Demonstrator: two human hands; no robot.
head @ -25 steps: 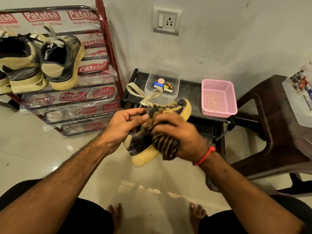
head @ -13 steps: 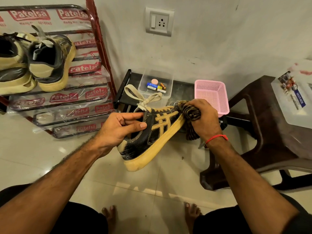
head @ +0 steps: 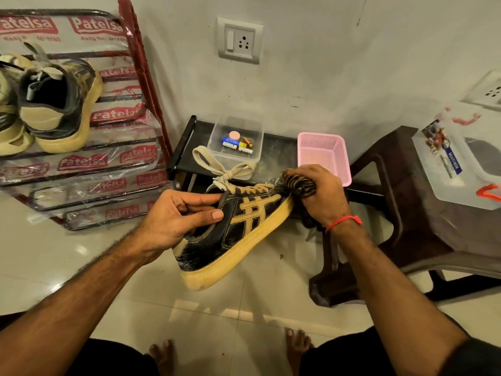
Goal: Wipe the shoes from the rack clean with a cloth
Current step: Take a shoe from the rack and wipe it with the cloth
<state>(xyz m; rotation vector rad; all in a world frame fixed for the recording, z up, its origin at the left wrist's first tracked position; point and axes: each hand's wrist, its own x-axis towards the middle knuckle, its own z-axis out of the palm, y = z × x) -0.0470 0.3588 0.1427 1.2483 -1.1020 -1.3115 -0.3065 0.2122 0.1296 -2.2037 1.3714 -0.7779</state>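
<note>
shoe (head: 238,232) held mid-air at centre, left hand (head: 176,221) gripping its collar, right hand (head: 320,196) at 2 o'clock clutching the cloth (head: 298,183) on the toe; wiping underway, sole likely next.

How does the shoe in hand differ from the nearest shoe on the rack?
The held shoe is gripped by the left hand, side-on, cloth at its toe; the rack shoe sits untouched, heel toward the camera. The held shoe looks black and glossy; the rack shoe greyer. Both have yellowish soles.
</note>
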